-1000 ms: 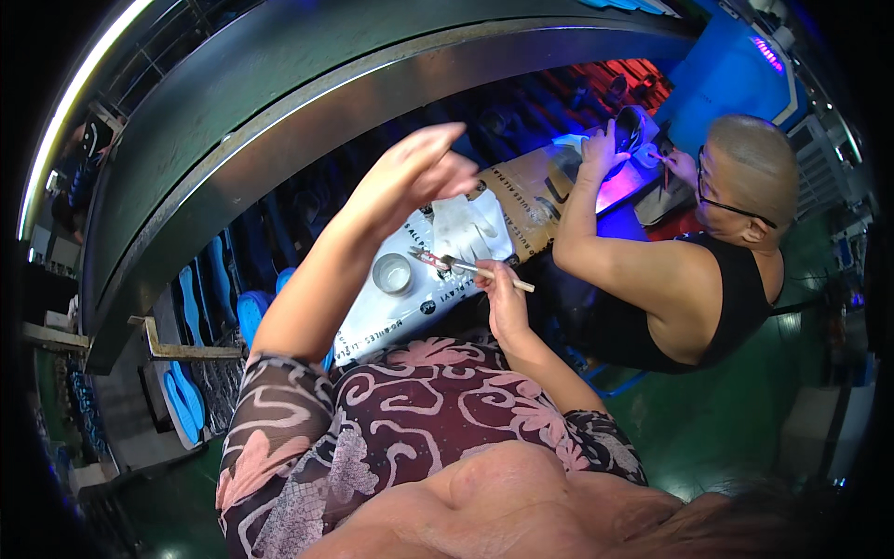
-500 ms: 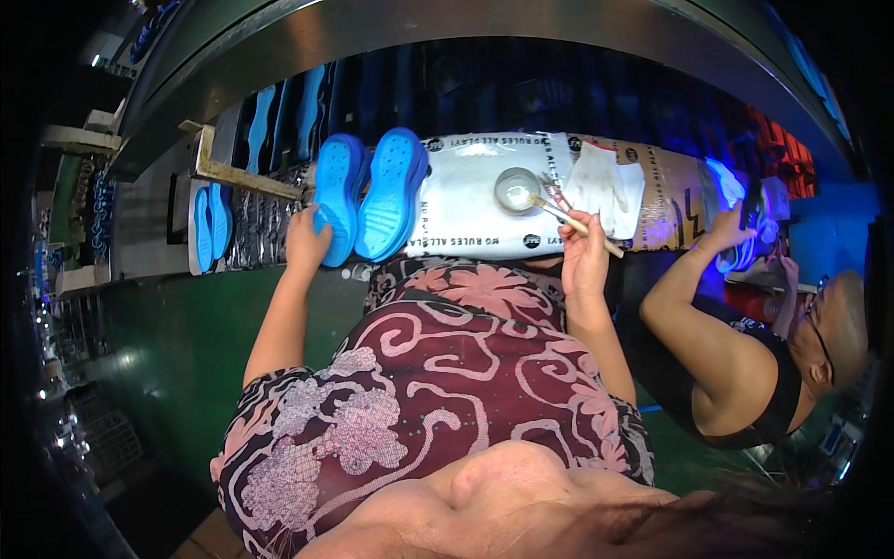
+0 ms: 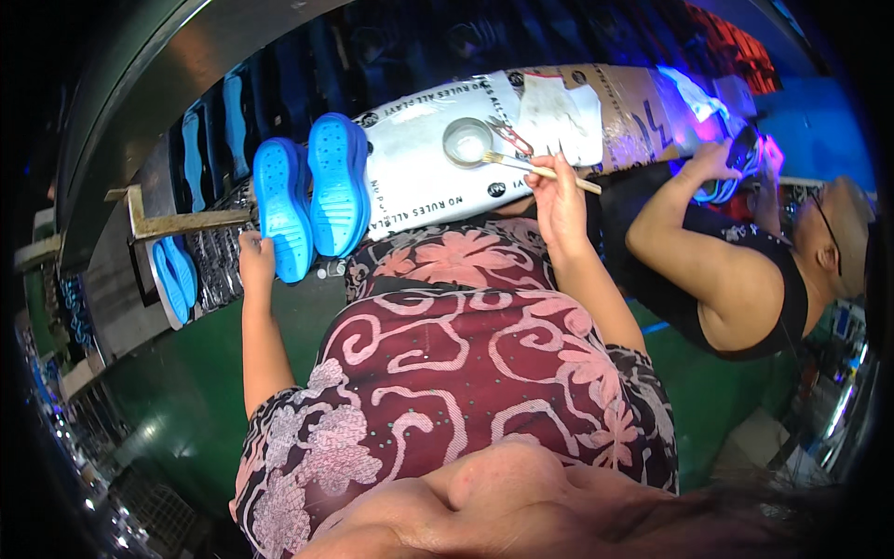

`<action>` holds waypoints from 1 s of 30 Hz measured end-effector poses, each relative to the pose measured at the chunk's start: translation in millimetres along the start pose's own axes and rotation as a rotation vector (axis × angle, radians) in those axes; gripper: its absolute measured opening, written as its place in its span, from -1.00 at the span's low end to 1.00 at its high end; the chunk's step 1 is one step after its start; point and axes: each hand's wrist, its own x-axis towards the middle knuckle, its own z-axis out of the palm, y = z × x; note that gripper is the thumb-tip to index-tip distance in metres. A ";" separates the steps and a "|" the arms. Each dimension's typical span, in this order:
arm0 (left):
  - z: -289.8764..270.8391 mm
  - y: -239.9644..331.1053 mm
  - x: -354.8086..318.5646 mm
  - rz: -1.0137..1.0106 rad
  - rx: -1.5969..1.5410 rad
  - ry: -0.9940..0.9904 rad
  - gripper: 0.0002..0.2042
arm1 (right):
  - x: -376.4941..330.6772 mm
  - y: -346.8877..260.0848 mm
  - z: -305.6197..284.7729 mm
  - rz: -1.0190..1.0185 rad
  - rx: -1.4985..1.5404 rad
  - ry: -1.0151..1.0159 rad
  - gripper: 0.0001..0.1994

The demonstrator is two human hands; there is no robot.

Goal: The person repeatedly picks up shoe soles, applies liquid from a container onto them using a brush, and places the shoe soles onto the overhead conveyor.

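A slim wooden-handled brush (image 3: 521, 166) is pinched in my right hand (image 3: 561, 198). Its bristles are at the rim of a round clear bowl (image 3: 467, 142) that stands on a white wrapped panel (image 3: 419, 177). My left hand (image 3: 256, 261) has its fingers curled close by the left edge of a blue foam shoe sole (image 3: 281, 207); whether anything is between them is hidden. Beside that sole, a second blue sole (image 3: 337, 186) lies toward the panel, both with holed toes pointing away from me and ridged heels near me.
Past the bowl lie a small red-handled tool (image 3: 512, 140) and a white cloth (image 3: 563, 121). A metal bar (image 3: 191, 224) juts over the belt left of the soles, near more blue soles (image 3: 172, 279). A co-worker (image 3: 736, 214) works at my right under violet light.
The whole view has turned and shifted, so the soles and bowl sit further left. My left thumb lay over the left sole's heel before; now the hand is at its edge.
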 end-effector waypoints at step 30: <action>40.2 218.6 -69.3 0.433 -0.940 -0.171 -0.63 | -21.8 -27.0 43.0 -0.775 -0.876 -0.564 -0.76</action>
